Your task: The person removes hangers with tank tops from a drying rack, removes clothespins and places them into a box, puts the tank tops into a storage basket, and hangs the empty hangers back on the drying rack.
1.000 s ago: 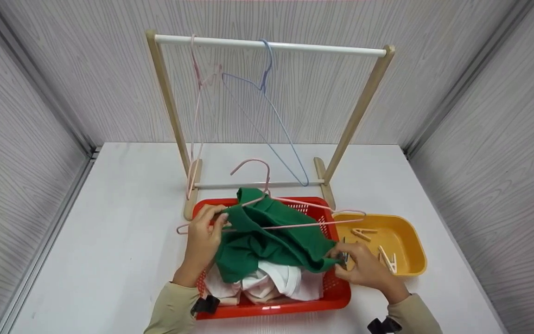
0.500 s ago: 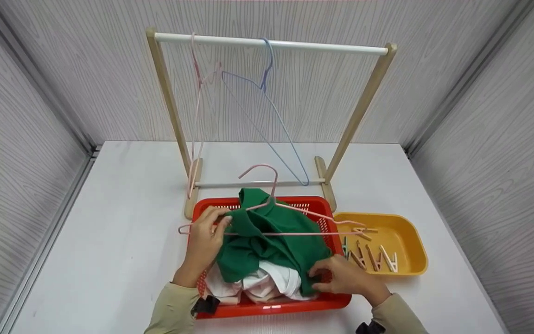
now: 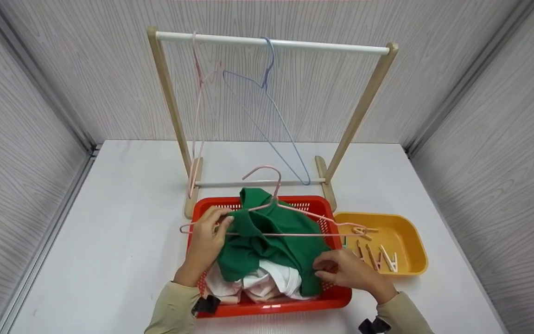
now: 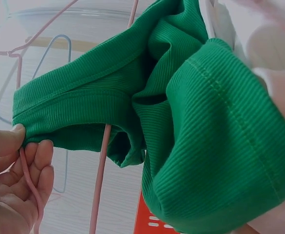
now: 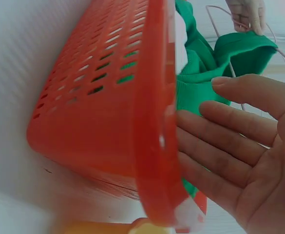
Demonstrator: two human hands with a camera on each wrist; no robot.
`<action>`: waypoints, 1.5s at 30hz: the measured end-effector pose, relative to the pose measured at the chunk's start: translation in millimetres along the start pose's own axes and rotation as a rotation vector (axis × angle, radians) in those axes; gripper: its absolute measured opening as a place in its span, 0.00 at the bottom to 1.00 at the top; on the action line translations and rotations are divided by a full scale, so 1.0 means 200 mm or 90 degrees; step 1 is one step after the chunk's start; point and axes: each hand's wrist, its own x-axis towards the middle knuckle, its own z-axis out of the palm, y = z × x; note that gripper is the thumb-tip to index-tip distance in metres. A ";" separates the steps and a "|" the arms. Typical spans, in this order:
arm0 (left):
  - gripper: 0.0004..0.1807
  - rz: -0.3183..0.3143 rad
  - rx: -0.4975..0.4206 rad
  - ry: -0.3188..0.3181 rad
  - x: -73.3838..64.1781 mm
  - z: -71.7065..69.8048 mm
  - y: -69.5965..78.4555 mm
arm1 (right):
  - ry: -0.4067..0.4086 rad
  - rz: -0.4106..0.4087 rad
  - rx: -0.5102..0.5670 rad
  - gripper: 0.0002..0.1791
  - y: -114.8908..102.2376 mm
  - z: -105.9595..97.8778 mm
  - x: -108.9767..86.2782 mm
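Note:
A green ribbed garment (image 3: 285,253) lies bunched over the red basket (image 3: 313,304), with a pink hanger (image 3: 313,234) threaded partly through it. My left hand (image 3: 205,242) pinches the garment's edge between thumb and fingers at the hanger's left end. In the left wrist view, the hanger's bar runs out of the opening in the green cloth (image 4: 225,156). By the basket's right side, my right hand (image 3: 348,270) is beside the garment's lower right part. The right wrist view shows that hand (image 5: 259,165) with extended fingers and nothing gripped.
White and pale cloth (image 3: 267,280) fills the basket under the garment. To the right is a yellow tray (image 3: 413,236) with several clothespins (image 3: 390,260). Behind stands a rack (image 3: 327,45) bearing another pink hanger (image 3: 196,106) and a blue hanger (image 3: 282,123).
My right hand has let go of the garment's right end and moved left and down. That end now hangs down into the basket. The pink hanger's hook has shifted right and slightly down.

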 end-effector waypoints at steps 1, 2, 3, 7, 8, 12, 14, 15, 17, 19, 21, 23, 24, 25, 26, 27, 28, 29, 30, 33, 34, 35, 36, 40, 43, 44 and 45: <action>0.09 0.004 0.001 0.001 0.00 0.00 0.00 | 0.010 -0.001 -0.004 0.14 -0.01 -0.01 0.00; 0.09 0.007 0.001 0.003 0.00 0.00 0.00 | 0.020 -0.002 -0.008 0.13 -0.01 -0.01 -0.01; 0.09 0.010 0.003 0.003 0.00 0.00 0.00 | 0.032 -0.003 -0.011 0.13 -0.02 -0.02 -0.01; 0.09 0.013 0.005 0.004 0.00 0.00 0.00 | 0.099 -0.036 -0.031 0.10 -0.05 -0.04 -0.03; 0.09 0.013 0.004 0.005 0.00 0.00 0.00 | 0.120 -0.051 -0.036 0.09 -0.05 -0.05 -0.03; 0.09 0.007 0.003 0.002 0.00 0.00 0.00 | 0.211 -0.128 -0.060 0.07 -0.06 -0.06 -0.04; 0.09 0.006 0.004 0.001 0.00 0.00 0.00 | 0.265 -0.178 -0.066 0.08 -0.06 -0.07 -0.04; 0.09 0.005 0.006 0.000 0.00 0.00 0.00 | 0.295 -0.204 -0.070 0.08 -0.05 -0.07 -0.03; 0.09 0.006 0.004 0.001 0.00 0.00 0.00 | 0.355 -0.261 -0.070 0.11 -0.05 -0.09 -0.03; 0.09 0.009 0.004 0.003 0.00 0.00 0.00 | 0.413 -0.309 -0.071 0.14 -0.05 -0.10 -0.02; 0.09 0.011 0.003 0.005 0.00 0.00 0.01 | 0.457 -0.339 -0.071 0.18 -0.05 -0.12 -0.01; 0.09 0.014 0.004 0.006 0.00 0.00 0.01 | 0.489 -0.351 -0.075 0.19 -0.04 -0.14 0.00; 0.09 0.014 0.004 0.007 0.00 0.00 0.01 | 0.502 -0.351 -0.081 0.20 -0.03 -0.15 0.00; 0.09 0.012 0.003 0.006 0.00 0.00 0.01 | 0.513 -0.349 -0.088 0.20 -0.03 -0.15 0.00; 0.09 0.011 0.003 0.005 0.00 0.00 0.01 | 0.520 -0.345 -0.094 0.20 -0.02 -0.16 0.01; 0.09 0.010 0.003 0.004 0.00 0.00 0.01 | 0.526 -0.341 -0.099 0.20 -0.02 -0.16 0.01; 0.09 0.011 0.004 0.003 0.00 0.00 0.01 | 0.533 -0.339 -0.106 0.20 -0.01 -0.17 0.01; 0.09 0.012 0.005 0.002 0.00 0.00 0.01 | 0.536 -0.336 -0.109 0.20 -0.01 -0.17 0.02; 0.09 0.013 0.006 0.002 0.00 0.00 0.01 | 0.536 -0.332 -0.109 0.20 0.00 -0.18 0.02; 0.09 0.023 0.013 0.002 0.00 0.01 0.01 | 0.532 -0.321 -0.104 0.20 0.00 -0.18 0.03; 0.09 0.026 0.015 0.003 0.01 0.01 0.01 | 0.528 -0.314 -0.104 0.20 0.01 -0.18 0.03; 0.09 0.027 0.016 0.003 0.01 0.01 0.01 | 0.524 -0.306 -0.107 0.20 0.01 -0.19 0.03; 0.09 0.028 0.016 0.002 0.01 0.01 0.01 | 0.520 -0.297 -0.111 0.20 0.01 -0.19 0.03; 0.09 0.019 0.008 -0.008 0.01 0.00 0.02 | 0.502 -0.270 -0.133 0.19 0.03 -0.18 0.04; 0.10 0.009 -0.002 -0.015 0.01 0.01 0.02 | 0.493 -0.270 -0.134 0.17 0.05 -0.18 0.04; 0.10 0.004 -0.004 -0.017 0.01 0.00 0.02 | 0.492 -0.272 -0.131 0.16 0.05 -0.18 0.04; 0.11 0.001 -0.005 -0.018 0.01 0.01 0.02 | 0.491 -0.275 -0.129 0.16 0.06 -0.18 0.05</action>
